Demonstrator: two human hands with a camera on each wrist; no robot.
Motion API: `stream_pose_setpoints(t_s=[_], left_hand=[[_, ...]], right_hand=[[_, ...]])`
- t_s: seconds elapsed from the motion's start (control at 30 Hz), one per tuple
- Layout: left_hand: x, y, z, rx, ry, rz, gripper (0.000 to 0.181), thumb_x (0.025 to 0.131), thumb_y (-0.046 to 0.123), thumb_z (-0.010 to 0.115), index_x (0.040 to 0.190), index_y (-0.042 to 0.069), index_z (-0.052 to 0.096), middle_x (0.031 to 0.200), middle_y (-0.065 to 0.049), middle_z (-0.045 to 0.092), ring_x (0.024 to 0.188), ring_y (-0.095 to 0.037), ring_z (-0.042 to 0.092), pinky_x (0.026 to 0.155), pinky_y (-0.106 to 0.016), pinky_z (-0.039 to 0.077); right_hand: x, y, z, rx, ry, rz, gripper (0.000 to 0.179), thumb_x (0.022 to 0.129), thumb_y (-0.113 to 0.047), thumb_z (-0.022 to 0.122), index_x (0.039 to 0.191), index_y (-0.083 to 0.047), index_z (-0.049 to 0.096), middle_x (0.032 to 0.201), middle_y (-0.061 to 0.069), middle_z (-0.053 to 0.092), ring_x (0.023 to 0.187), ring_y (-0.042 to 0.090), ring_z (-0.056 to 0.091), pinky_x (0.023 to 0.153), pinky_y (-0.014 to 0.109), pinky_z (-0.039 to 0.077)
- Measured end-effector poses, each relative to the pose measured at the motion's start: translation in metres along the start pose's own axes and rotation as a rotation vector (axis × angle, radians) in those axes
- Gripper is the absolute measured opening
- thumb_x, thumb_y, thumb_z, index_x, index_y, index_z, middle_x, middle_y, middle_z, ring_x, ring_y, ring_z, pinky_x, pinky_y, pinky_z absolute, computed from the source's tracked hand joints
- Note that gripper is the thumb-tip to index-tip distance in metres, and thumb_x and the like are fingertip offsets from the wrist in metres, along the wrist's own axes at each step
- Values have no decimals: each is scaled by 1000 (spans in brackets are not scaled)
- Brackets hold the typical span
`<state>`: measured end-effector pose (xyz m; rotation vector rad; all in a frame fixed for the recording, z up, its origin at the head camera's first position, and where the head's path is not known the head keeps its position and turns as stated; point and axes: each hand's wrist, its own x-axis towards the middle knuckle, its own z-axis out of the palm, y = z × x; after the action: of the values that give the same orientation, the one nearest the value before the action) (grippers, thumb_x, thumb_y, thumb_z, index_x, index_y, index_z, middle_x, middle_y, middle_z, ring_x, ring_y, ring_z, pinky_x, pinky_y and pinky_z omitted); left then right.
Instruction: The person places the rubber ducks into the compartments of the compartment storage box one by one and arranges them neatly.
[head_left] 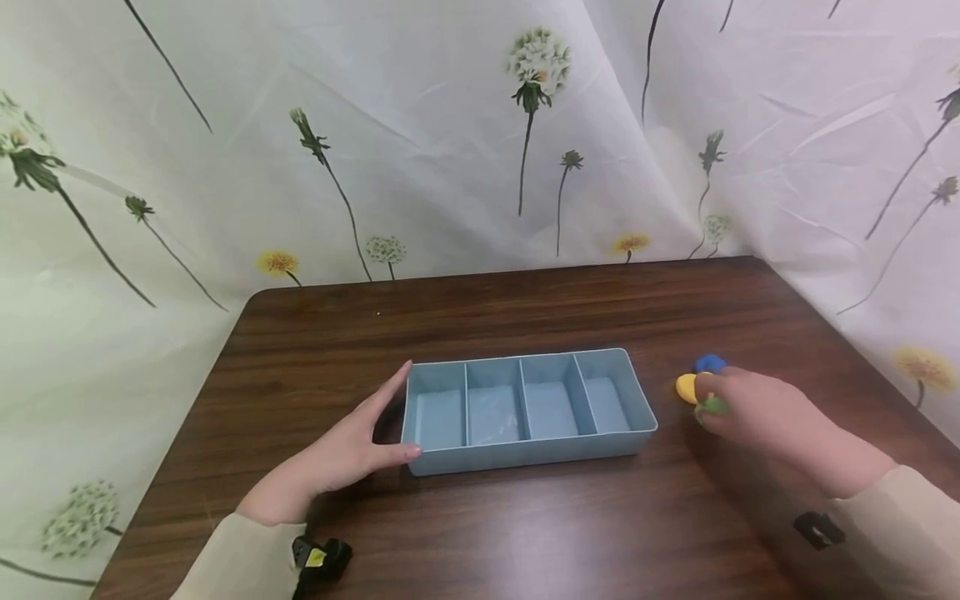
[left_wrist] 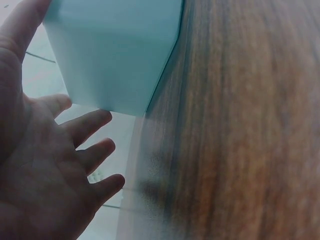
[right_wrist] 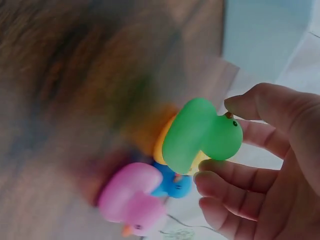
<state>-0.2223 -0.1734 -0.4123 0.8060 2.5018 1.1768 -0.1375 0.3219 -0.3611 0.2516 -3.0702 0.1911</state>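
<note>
A blue-grey tray (head_left: 525,458) with several compartments in a row stands on the table. At its left end my left hand (head_left: 337,450) spreads wide, the thumb against the near corner and the index finger along the far corner. In the left wrist view the fingers (left_wrist: 95,155) are straight and parted beside the tray's end wall (left_wrist: 115,60). To the right of the tray, my right hand (head_left: 765,417) pinches a green rubber duck (right_wrist: 190,135) by its head between thumb and fingers. Close to it are a yellow duck (head_left: 686,388), a blue duck (head_left: 708,363) and a pink duck (right_wrist: 132,195).
The brown wooden table (head_left: 495,533) ends at a white cloth (head_left: 450,150) printed with dandelions, hanging behind it and along both sides. Each wrist wears a dark strap, such as the left strap (head_left: 322,557).
</note>
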Motion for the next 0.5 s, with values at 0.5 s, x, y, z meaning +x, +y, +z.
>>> stream_pose_setpoints(t_s=[0.5], left_hand=[[0,-1,-1,2,6,-13,101,85,42,77,158,40,8,163,-10,14,146,-37,17,107,-68,21]], right_hand=[[7,-47,-56,-93,127,-234,15,84,-21,73,85,-26,59,77,-8,42,58,5,42,52,29,39]])
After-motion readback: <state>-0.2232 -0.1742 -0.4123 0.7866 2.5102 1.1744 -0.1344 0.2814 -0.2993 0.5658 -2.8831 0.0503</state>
